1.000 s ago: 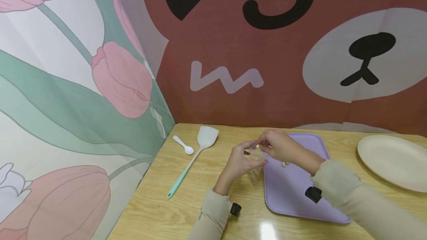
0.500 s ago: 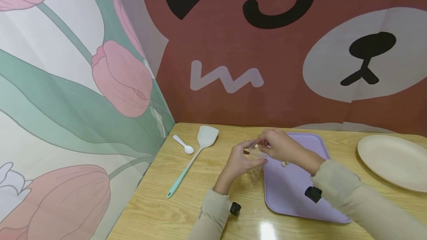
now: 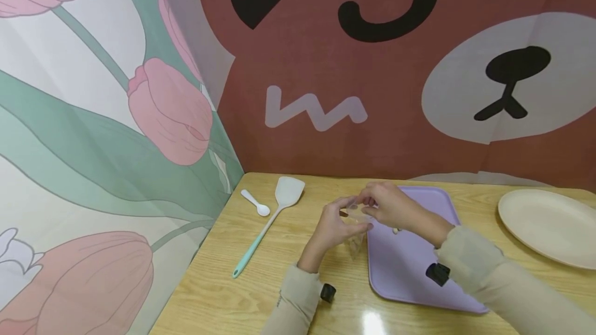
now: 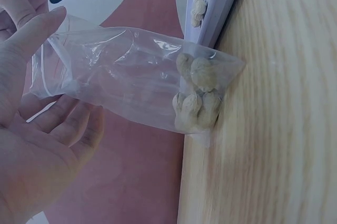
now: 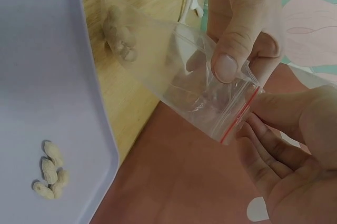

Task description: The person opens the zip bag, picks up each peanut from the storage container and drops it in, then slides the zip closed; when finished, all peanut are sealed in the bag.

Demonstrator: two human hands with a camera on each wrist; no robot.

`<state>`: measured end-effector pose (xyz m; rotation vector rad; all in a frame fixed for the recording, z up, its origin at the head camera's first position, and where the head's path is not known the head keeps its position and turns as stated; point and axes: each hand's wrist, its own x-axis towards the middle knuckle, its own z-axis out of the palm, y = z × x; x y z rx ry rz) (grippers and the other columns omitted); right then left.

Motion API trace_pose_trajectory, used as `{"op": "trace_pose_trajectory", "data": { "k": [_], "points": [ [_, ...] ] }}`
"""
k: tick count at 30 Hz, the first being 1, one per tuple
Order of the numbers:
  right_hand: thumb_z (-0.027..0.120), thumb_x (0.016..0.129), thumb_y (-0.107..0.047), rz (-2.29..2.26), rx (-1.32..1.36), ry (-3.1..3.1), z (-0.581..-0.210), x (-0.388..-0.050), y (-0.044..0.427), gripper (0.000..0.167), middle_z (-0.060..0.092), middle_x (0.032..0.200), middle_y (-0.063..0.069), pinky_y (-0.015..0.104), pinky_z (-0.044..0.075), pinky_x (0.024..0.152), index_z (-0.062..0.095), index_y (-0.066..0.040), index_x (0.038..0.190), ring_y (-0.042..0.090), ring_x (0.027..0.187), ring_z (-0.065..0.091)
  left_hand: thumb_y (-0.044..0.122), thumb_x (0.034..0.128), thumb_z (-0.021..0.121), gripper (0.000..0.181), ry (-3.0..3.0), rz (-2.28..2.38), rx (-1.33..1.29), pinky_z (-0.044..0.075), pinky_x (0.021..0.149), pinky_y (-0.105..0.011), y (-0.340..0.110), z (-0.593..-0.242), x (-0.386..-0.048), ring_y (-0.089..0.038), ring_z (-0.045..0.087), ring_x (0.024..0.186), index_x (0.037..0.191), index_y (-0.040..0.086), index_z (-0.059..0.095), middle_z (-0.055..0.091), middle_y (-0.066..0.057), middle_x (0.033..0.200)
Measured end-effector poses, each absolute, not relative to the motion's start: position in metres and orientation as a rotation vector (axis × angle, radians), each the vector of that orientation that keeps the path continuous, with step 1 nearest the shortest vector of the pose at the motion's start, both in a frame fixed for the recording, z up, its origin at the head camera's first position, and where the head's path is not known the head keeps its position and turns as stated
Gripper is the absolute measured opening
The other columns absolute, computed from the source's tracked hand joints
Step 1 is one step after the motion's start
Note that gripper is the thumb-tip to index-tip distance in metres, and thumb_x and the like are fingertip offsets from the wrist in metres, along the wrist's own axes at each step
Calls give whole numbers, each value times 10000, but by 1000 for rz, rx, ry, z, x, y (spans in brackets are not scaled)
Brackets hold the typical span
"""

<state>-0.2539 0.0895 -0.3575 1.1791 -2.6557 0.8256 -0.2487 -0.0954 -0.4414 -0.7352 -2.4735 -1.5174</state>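
Note:
My left hand [image 3: 332,226] holds the clear plastic bag [image 4: 126,71] near its mouth, thumb on one side and fingers on the other. Several peanuts in their shells [image 4: 202,74] lie at the bag's bottom end, low over the wood. From the right, my right hand [image 3: 396,206] reaches to the bag's mouth; in the right wrist view its thumb and fingertips pinch the edge by a red strip [image 5: 241,114]. Peanuts [image 5: 50,166] also lie in the purple tray [image 3: 410,268], under and beside the right forearm.
A cream plate [image 3: 554,226] stands at the right. On the left of the wooden table [image 3: 219,293] lie a small white spoon [image 3: 263,210] and a spatula [image 3: 289,191] with a green handle. Printed cloths hang behind and at the left.
The small pale piece seen at my right fingertips before is out of sight in the head view. Both hands have stayed almost in place at the bag.

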Motion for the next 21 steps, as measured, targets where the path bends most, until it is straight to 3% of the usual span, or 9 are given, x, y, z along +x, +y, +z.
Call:
{"op": "trace_pose_trajectory", "data": {
  "k": [6,11,16,21],
  "points": [
    [763,835,26,795,1110,-2693,-354,-255,103,154,681,874,25,345,562,692,738,5,985,147,772,636,262,795,859,668,-2483,-1532,-731,507,855,-308,-93,-440,-249,-170,604,1121,1356,24,586,652,-37,1234],
    [778,818,24,793,1020,-2683,-360,-264,126,121,665,830,21,350,559,662,732,12,929,160,740,634,264,791,861,659,-2484,-1525,-728,502,845,-277,-91,-438,-250,-200,614,1119,1347,33,594,658,-28,1217],
    [754,833,-12,798,878,-2768,-386,-281,149,55,662,776,22,388,544,649,717,10,867,165,711,620,250,799,855,653,-2475,-1530,-736,498,852,-277,-91,-438,-250,-236,614,1128,1350,24,589,658,-103,1237],
    [734,840,-45,784,732,-2880,-426,-291,170,68,654,747,36,387,513,615,697,12,833,171,674,590,243,800,854,660,-2475,-1573,-723,496,868,-300,-91,-442,-248,-218,607,1134,1357,19,579,656,-70,1234]
  ]
}}
